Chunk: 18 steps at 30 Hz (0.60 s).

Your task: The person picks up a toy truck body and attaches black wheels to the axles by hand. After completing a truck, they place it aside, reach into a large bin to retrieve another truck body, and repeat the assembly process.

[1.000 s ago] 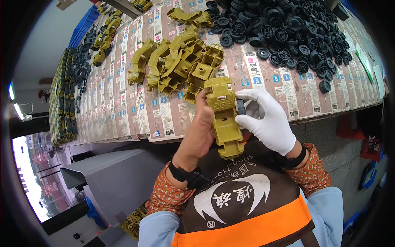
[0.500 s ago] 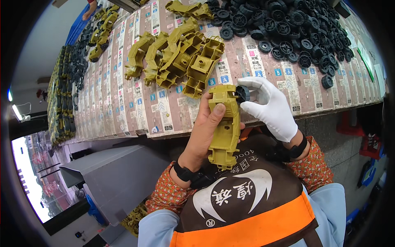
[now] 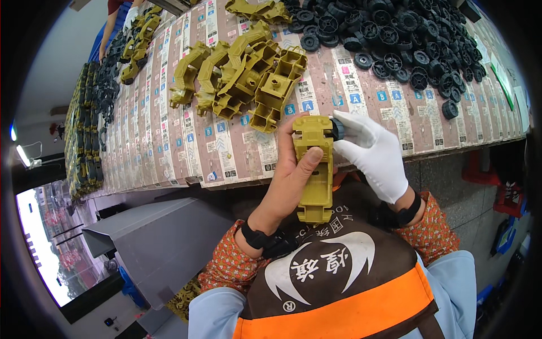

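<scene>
My bare left hand (image 3: 292, 175) is closed around an olive-yellow plastic toy car body (image 3: 316, 189), its thumb lying across the middle. The body is held upright over my lap, just off the table's near edge. At its upper right side sits a black toy wheel (image 3: 337, 129), pressed against the body. My right hand (image 3: 370, 148), in a white glove, grips that wheel between thumb and fingers. Whether the wheel is seated on an axle cannot be seen.
Several olive-yellow car bodies (image 3: 243, 79) lie on the patterned table (image 3: 169, 152) ahead. A big heap of black wheels (image 3: 395, 39) covers the far right. Another person's arm (image 3: 109, 31) reaches in at the far left beside more parts. A grey bin (image 3: 164, 243) stands lower left.
The car body has turned more upright and shifted slightly right. My right fingers have closed in, and the wheel now sits flush against its side. The other person's arm reaches further in.
</scene>
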Available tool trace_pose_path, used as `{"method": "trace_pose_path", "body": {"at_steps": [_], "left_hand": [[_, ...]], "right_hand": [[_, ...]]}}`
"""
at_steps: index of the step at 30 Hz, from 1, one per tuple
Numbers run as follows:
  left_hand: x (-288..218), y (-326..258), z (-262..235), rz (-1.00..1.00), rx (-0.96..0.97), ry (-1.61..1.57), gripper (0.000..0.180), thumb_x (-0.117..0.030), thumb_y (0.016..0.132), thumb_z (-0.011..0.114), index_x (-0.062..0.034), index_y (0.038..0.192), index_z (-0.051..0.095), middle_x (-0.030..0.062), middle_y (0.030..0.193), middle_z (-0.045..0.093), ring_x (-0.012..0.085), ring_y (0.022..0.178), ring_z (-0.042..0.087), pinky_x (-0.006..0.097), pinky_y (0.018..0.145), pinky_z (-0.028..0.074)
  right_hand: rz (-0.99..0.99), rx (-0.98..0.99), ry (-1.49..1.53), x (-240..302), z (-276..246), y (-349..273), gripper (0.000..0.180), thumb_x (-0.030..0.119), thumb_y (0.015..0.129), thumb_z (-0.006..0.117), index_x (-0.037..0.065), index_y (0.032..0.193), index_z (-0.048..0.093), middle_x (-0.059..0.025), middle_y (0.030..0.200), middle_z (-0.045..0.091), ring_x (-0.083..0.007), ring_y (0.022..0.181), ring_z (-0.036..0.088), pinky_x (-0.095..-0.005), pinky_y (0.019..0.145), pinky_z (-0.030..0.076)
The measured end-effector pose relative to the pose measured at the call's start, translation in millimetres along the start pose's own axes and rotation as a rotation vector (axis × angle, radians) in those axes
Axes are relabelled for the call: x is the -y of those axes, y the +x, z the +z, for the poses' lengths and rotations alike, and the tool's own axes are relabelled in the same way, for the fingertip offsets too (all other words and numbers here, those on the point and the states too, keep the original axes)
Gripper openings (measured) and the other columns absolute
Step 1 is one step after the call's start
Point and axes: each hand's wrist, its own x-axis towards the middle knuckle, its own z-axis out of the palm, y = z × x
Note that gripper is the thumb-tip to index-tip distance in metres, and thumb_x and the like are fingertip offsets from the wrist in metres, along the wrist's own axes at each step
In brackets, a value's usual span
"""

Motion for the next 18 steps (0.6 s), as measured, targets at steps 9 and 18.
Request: {"method": "trace_pose_path", "body": {"at_steps": [9, 18], "left_hand": [[11.0, -1.3, 6.4, 0.092, 0.032, 0.223, 0.066, -0.031, 0.108, 0.058, -0.0115, 0.157, 0.017, 0.0114, 0.133, 0.049, 0.0178, 0.114, 0.056, 0.033, 0.095, 0.053], [5.8, 4.4, 12.8, 0.094, 0.102, 0.332, 0.069, -0.031, 0.108, 0.058, -0.0101, 0.158, 0.016, 0.0140, 0.136, 0.048, 0.0242, 0.119, 0.055, 0.038, 0.106, 0.045]], "right_hand": [[-0.039, 0.144, -0.061, -14.4, -6.2, -18.6, 0.070, -0.014, 0.089, 0.043, -0.002, 0.158, 0.037, -0.0225, 0.151, 0.053, -0.0227, 0.139, 0.052, -0.0338, 0.113, 0.044], [0.035, 0.159, 0.115, -4.6, -12.8, -21.5, 0.082, -0.017, 0.078, 0.033, -0.007, 0.159, 0.031, -0.0259, 0.156, 0.046, -0.0288, 0.144, 0.048, -0.0371, 0.120, 0.038]]}}
